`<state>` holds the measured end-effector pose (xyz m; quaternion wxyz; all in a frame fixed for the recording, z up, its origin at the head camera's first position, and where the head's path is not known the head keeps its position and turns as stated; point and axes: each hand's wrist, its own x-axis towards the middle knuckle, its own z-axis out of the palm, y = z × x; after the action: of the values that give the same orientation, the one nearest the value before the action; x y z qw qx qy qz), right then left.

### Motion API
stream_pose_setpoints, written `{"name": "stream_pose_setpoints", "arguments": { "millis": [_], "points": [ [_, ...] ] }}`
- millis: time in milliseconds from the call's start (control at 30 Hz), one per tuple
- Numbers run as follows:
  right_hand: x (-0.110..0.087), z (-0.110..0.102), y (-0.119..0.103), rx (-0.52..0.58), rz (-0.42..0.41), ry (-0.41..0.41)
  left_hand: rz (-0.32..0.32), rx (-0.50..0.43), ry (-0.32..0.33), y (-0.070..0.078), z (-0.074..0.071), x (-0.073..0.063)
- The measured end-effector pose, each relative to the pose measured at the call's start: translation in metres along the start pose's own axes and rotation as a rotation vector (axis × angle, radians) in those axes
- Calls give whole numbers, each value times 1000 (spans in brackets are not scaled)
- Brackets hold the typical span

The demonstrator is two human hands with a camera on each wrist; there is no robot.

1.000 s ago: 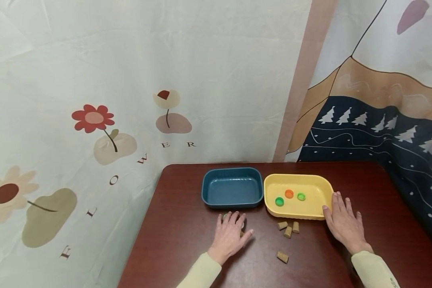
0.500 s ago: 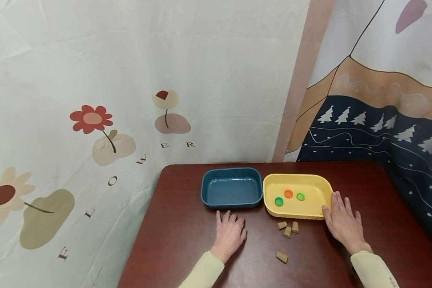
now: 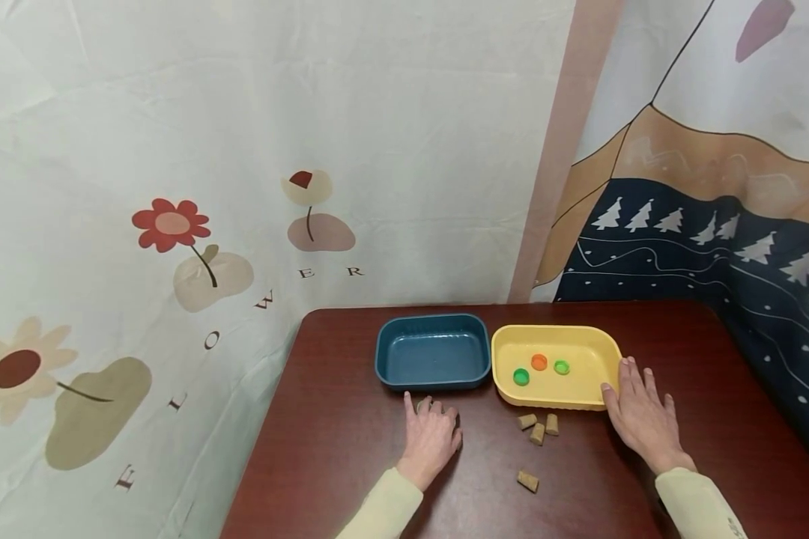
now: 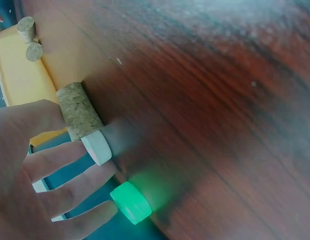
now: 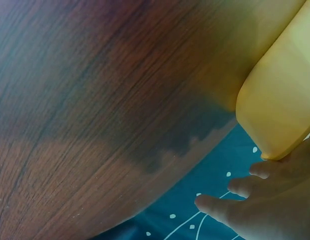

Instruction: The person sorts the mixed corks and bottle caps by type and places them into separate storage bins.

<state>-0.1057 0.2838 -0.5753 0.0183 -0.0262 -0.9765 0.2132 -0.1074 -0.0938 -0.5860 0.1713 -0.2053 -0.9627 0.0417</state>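
My left hand (image 3: pixel 431 438) is low over the table in front of the blue tray (image 3: pixel 434 380). In the left wrist view its thumb and index finger pinch a cork (image 4: pixel 78 109). A white bottle cap (image 4: pixel 97 147) sits against the cork's end by the fingertips, and a green bottle cap (image 4: pixel 130 202) lies at the little finger's tip. My right hand (image 3: pixel 643 423) rests with straight fingers on the right end of the yellow tray (image 3: pixel 580 397). Inside that tray lie an orange cap (image 3: pixel 539 362), a green cap (image 3: pixel 521 376) and a light green cap (image 3: pixel 562 367).
Three corks (image 3: pixel 537 434) lie close together in front of the yellow tray, and a single cork (image 3: pixel 528 481) lies nearer the front. Both trays stand side by side toward the back of the dark wooden table (image 3: pixel 330 419). A printed cloth (image 3: pixel 438 187) hangs behind it.
The left hand's thumb has closed in toward the fingers, and the cork that showed beside it is now covered in the head view. The right hand stays at the yellow tray.
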Motion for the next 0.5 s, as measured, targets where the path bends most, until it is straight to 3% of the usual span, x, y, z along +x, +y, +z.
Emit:
{"name": "stream_pose_setpoints", "arguments": {
  "millis": [267,500],
  "points": [
    [0,0,1,-1,-7,6,10,13,30,1,-1,0],
    [-1,-1,1,5,-4,2,29,9,16,1,-3,1]
  ]
}}
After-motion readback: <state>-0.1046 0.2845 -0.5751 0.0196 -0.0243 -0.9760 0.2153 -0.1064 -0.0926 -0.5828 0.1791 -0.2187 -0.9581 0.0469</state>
